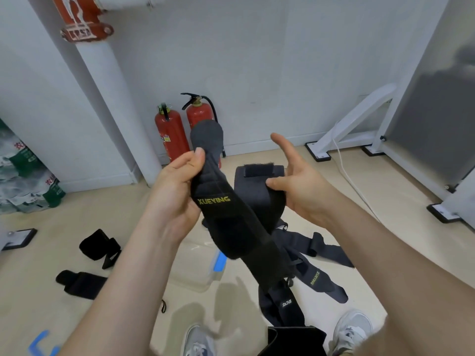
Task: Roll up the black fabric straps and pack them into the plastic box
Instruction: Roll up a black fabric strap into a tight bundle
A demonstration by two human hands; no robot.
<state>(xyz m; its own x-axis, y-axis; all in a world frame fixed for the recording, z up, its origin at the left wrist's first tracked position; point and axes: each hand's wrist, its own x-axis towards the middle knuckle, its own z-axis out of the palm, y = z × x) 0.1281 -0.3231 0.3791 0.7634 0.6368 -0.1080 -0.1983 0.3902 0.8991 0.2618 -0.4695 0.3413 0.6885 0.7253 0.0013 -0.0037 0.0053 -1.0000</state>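
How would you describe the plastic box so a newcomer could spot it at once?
Start at the two red fire extinguishers and come forward across the floor. The plastic box lies between rolled straps on the left and a loose strap pile on the right. It alone is clear, with a blue latch.

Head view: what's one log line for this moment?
left hand: grips strap | right hand: thumb holds its rolled end | plastic box: on floor below
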